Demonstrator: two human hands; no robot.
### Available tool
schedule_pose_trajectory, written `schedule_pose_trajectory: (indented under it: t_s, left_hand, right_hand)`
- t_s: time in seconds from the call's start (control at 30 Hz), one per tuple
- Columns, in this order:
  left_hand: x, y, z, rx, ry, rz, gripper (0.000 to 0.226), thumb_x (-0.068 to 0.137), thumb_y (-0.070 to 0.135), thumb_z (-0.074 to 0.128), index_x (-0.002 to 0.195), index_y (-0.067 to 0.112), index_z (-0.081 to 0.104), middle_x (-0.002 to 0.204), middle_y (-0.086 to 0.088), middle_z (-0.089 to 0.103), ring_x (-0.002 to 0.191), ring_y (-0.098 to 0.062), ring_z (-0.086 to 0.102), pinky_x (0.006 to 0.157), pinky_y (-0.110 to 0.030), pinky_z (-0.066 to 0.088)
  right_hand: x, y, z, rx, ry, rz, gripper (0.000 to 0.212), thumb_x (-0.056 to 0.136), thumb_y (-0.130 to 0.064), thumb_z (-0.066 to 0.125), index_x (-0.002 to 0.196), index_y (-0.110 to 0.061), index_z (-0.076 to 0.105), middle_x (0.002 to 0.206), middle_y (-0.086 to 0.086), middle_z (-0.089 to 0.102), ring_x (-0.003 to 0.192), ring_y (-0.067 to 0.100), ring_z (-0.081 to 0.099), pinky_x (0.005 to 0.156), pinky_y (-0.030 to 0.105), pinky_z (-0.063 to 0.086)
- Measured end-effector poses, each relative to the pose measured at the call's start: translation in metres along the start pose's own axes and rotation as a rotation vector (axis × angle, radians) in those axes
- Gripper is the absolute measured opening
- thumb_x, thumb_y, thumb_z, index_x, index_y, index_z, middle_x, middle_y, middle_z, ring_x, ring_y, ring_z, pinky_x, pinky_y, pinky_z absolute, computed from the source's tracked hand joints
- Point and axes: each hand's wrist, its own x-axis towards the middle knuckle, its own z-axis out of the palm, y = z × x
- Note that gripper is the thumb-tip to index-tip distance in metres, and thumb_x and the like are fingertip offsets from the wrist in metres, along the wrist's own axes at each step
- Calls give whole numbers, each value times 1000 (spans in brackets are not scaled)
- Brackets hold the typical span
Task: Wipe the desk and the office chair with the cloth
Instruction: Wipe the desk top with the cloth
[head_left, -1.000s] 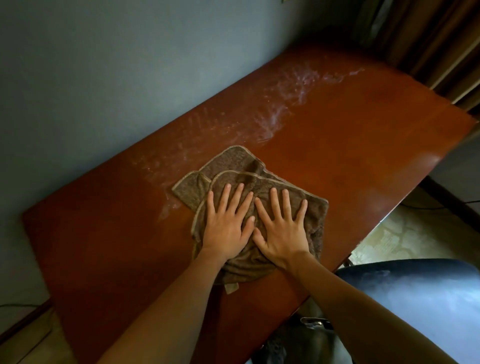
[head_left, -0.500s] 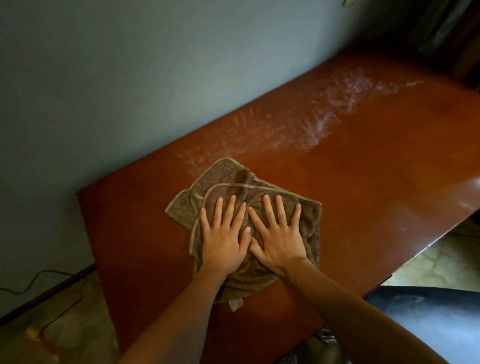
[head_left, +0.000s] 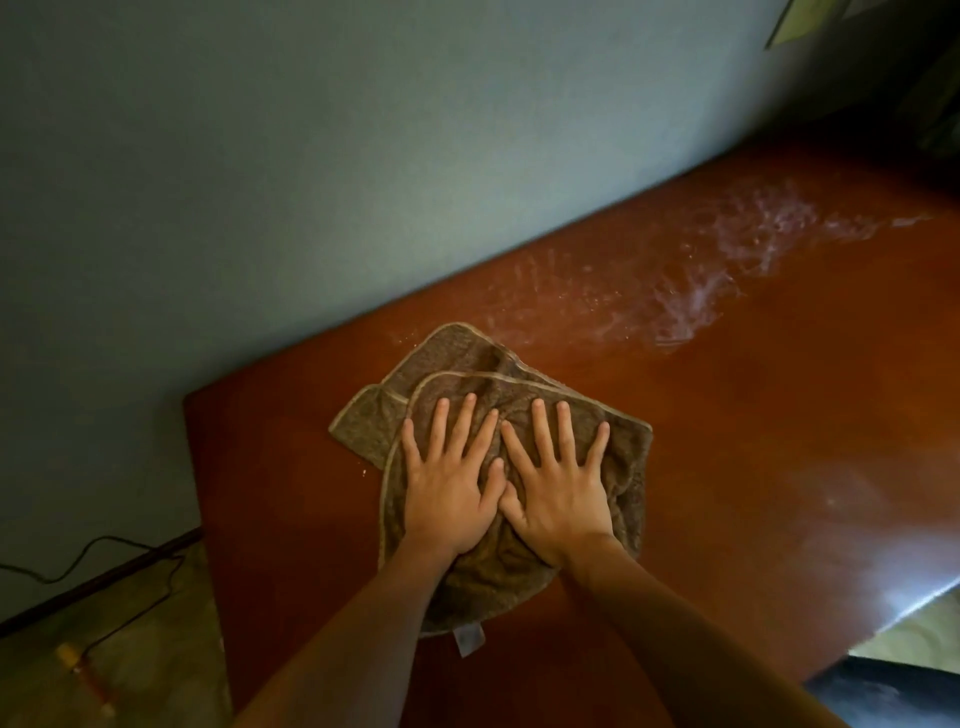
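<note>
A brown folded cloth (head_left: 457, 364) lies flat on the red-brown wooden desk (head_left: 753, 441), near the desk's left end. My left hand (head_left: 449, 483) and my right hand (head_left: 558, 483) press side by side on the cloth, palms down, fingers spread, thumbs touching. A streak of pale dust (head_left: 717, 270) runs along the desk's back edge by the wall, to the right of the cloth. A dark corner of the office chair (head_left: 893, 691) shows at the bottom right, below the desk's front edge.
A grey-blue wall (head_left: 311, 182) borders the desk's far side. Left of the desk, on the floor, lie a black cable (head_left: 104, 551) and an orange-handled tool (head_left: 85, 670). Dark curtains fill the top right corner.
Both hands have slid the cloth to the left along the desk, toward its left end. The view has followed, so the desk's left edge and the floor show more.
</note>
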Motion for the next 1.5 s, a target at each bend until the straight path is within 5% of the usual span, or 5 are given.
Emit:
schedule_pose_trajectory:
  t_s: [0.6,0.83,1.13,1.5]
  left_hand:
    - [98,-48,-14,12,20,-5,60,101,55,22,158,38,20,169,4,7,155,-25,-3,119,-65,2]
    - [143,-69,-20,14,31,30,60,100,57,18,158,41,15,169,4,5,155,-25,-5,118,-65,0]
    - [183,-87,-23,0,47,58,61,99,59,9,158,43,10,169,6,3,155,-23,-3,120,-62,3]
    - [132,-103,-14,32,132,146,60,101,54,17,157,35,24,168,0,16,155,-27,5,120,-63,5]
  right_hand:
    - [102,-10,-17,18,22,54,70,99,-61,11,159,-26,18,166,17,9,153,43,4,108,80,6]
    - [142,-16,-26,18,3,117,73,94,-62,-5,160,-29,-5,166,16,-14,152,42,-15,108,78,-3]
    - [177,-21,-33,5,28,181,72,95,-59,-5,160,-29,-7,166,15,-14,152,41,-15,109,78,1]
    - [132,-60,-23,-7,40,233,72,96,-59,-1,161,-27,-3,167,16,-9,152,41,-11,110,77,2]
